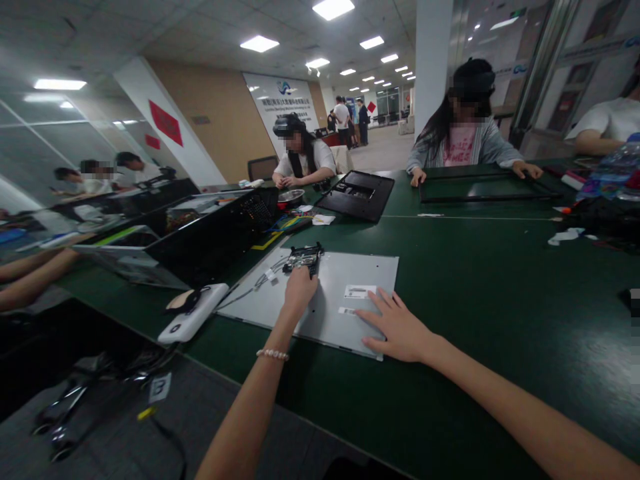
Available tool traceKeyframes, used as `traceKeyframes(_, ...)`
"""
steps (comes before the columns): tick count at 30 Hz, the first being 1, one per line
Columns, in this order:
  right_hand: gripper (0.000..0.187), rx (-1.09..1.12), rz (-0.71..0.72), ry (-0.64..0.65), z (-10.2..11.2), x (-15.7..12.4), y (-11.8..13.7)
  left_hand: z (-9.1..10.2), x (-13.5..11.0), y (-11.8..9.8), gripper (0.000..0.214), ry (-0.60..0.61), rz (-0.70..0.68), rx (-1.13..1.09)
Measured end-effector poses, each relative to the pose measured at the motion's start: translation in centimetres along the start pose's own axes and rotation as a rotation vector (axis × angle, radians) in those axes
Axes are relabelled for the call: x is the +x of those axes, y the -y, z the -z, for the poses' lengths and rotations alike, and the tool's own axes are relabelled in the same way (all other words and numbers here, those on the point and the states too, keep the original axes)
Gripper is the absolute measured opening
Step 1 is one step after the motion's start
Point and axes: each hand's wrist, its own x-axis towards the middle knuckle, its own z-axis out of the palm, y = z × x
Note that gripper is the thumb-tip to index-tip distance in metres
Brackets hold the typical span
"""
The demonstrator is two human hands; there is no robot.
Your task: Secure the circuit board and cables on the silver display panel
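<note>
A flat silver-white panel (330,320), like the back of a screen, lies on the green table in front of me. At its far left corner sits a small black part with metallic pieces (303,257); its exact kind is unclear. My left hand (301,288) is closed on the near edge of that part, the fingertips partly hidden. A grey cable (260,280) lies across the panel to the left. My right hand (400,327) rests with fingers spread over the panel's right edge, its fingertips close to two white labels (360,292).
A white power bank (195,313) lies at the table's left edge. Beyond it stands a large black casing (210,233). Further back are a black cover (357,193), a metal bowl (291,197) and a black frame (490,198) under a co-worker's hands. Another co-worker sits opposite.
</note>
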Motion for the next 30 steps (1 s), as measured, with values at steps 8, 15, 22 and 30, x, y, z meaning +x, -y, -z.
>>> traceKeyframes(8,0.067,0.022,0.005,-0.002,0.2,-0.1,0.0,0.4,-1.6,0.8,0.019,0.020,-0.034,0.010)
traceKeyframes(15,0.067,0.026,0.006,-0.002,0.3,-0.1,0.0,1.4,-3.2,3.0,0.037,-0.002,-0.071,0.006)
traceKeyframes(22,0.067,0.022,0.001,0.010,0.4,-0.2,0.1,2.1,-1.5,7.9,0.035,-0.058,0.074,0.200)
traceKeyframes(30,0.067,0.031,-0.005,0.016,0.3,0.0,0.0,3.9,3.2,9.5,0.034,-0.140,0.111,0.177)
